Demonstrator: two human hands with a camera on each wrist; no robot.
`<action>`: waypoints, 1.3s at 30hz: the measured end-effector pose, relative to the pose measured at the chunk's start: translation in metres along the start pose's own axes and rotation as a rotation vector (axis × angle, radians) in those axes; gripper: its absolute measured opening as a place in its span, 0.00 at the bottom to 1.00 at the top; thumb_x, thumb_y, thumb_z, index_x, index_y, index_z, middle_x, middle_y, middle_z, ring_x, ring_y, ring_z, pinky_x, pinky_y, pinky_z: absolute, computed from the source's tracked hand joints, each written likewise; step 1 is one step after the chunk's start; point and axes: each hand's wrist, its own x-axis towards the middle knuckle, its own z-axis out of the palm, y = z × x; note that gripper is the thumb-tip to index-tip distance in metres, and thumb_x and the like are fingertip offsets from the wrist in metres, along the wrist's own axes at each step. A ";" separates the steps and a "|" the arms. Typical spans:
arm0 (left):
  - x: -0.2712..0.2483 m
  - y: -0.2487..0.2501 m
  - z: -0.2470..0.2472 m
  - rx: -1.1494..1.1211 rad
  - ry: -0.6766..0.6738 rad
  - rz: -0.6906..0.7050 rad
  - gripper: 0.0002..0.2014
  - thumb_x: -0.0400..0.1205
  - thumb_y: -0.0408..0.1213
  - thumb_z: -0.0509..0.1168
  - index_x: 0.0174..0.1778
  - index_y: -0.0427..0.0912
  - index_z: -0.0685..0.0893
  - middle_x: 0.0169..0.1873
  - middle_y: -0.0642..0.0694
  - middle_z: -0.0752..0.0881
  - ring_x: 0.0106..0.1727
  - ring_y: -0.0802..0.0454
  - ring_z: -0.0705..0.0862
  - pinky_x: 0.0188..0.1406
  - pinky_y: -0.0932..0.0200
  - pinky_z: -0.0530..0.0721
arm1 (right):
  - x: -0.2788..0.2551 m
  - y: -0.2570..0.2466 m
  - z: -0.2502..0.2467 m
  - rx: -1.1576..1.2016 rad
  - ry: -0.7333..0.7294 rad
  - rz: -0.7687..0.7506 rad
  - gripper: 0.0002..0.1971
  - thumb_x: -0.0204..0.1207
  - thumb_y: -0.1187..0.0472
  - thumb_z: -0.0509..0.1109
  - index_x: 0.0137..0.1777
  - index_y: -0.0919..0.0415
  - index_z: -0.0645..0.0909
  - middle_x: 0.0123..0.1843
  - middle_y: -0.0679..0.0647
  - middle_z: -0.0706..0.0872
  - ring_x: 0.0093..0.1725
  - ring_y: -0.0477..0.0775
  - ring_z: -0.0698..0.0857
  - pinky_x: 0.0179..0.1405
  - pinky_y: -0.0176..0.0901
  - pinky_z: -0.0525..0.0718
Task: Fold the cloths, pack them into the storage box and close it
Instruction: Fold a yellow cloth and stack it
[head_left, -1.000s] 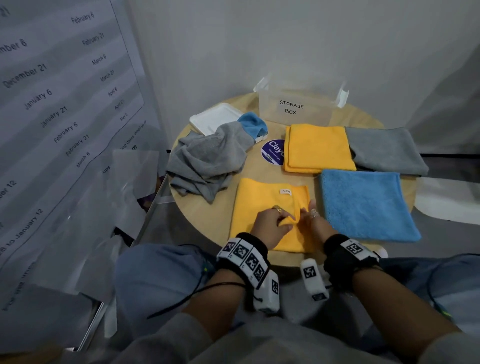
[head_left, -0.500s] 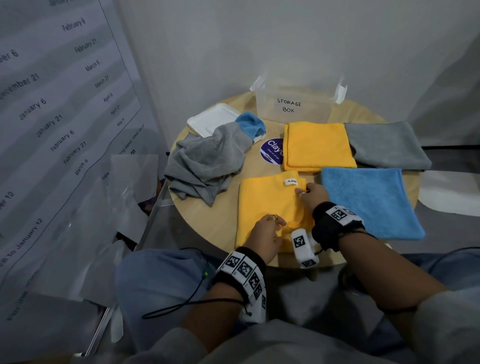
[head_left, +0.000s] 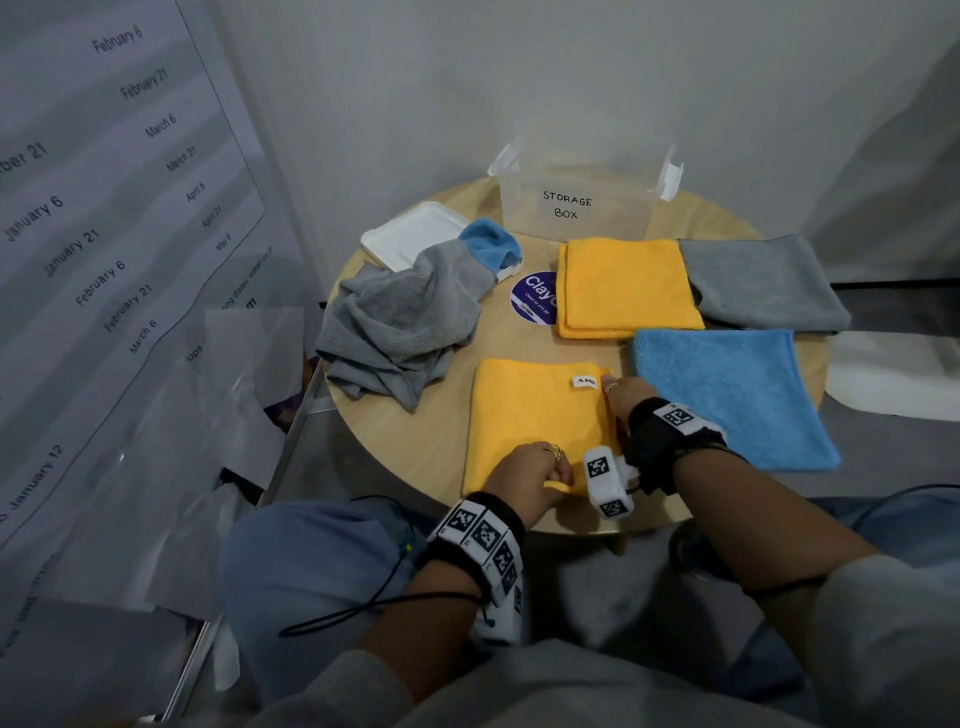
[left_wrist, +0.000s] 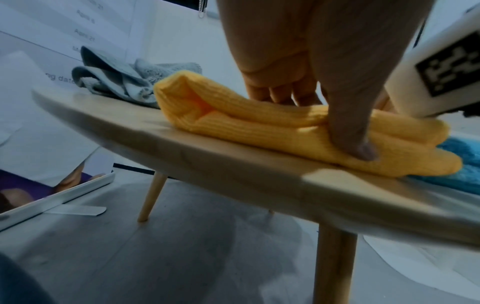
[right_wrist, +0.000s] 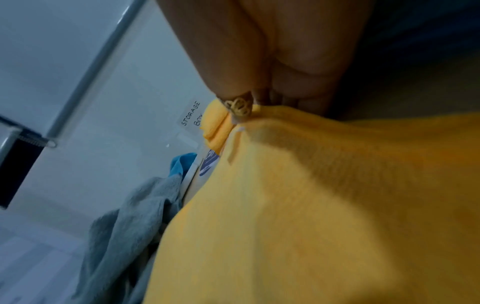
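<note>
The half-folded yellow microfibre cloth (head_left: 535, 421) lies at the near edge of the round wooden desk (head_left: 415, 441). The left hand (head_left: 524, 470) pinches its near edge, thumb pressed down on the doubled layers and fingers curled on top. The right hand (head_left: 626, 392) grips the cloth's far right corner, just beside the small white tag (head_left: 585, 382); the right wrist view shows its fingers curled into the fabric there.

The step in hand looks like squaring up this fold. To do it well, both hands should draw the layers taut, line the top edges over the lower ones, and flatten the bulging loop seen at the cloth's left end in the left wrist view before making any further fold.

The clear plastic storage box (head_left: 576, 208) with the handwritten label stands open at the far edge of the desk; nothing shows inside it, though its walls are hazy. Its white lid (head_left: 410, 231) lies flat toward the far left edge, partly under a crumpled grey cloth (head_left: 400, 327) and a blue cloth (head_left: 488, 244). Three folded cloths wait between box and hands: yellow (head_left: 628, 286), grey (head_left: 763, 280), and blue (head_left: 727, 395).
</note>
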 end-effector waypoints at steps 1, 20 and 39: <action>0.000 -0.002 -0.001 -0.011 -0.016 -0.005 0.06 0.73 0.29 0.70 0.44 0.39 0.87 0.42 0.46 0.83 0.47 0.50 0.82 0.47 0.61 0.77 | 0.000 -0.001 -0.002 0.040 -0.001 0.017 0.22 0.87 0.59 0.49 0.77 0.69 0.65 0.75 0.67 0.72 0.72 0.66 0.74 0.69 0.52 0.74; 0.065 0.019 -0.041 -0.436 0.464 -0.304 0.18 0.81 0.46 0.65 0.61 0.36 0.82 0.49 0.39 0.89 0.51 0.44 0.87 0.53 0.49 0.86 | -0.015 -0.013 -0.005 0.538 -0.163 -0.145 0.09 0.78 0.60 0.70 0.35 0.56 0.81 0.29 0.52 0.82 0.32 0.52 0.80 0.34 0.41 0.82; 0.070 0.022 -0.052 -0.237 0.396 -0.046 0.16 0.82 0.36 0.64 0.64 0.34 0.83 0.55 0.36 0.87 0.59 0.43 0.84 0.55 0.59 0.77 | -0.021 -0.029 -0.011 0.669 -0.150 -0.296 0.15 0.84 0.56 0.60 0.38 0.60 0.80 0.33 0.56 0.80 0.34 0.53 0.79 0.31 0.41 0.78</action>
